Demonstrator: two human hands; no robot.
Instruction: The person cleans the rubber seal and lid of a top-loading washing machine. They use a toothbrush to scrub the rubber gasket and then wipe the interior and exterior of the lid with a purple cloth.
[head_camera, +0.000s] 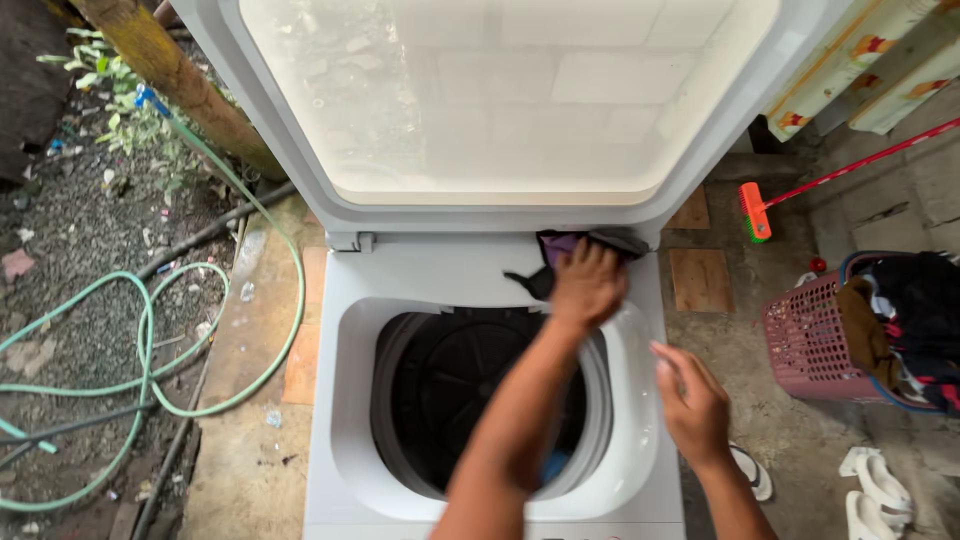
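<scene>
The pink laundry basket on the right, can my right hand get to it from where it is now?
Probably yes, with a stretch. The right hand hovers open over the washer's right rim, holding nothing, and only bare concrete floor lies between the washer and the pink laundry basket.

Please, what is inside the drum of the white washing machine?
The drum looks dark and mostly bare. A small blue patch shows low down beside the left hand's forearm; what it is cannot be told. The forearm covers the drum's right part, so anything there is hidden.

Outdoor home laundry yard: washing machine (340, 400), hose (150, 330), laundry basket (810, 345).
</scene>
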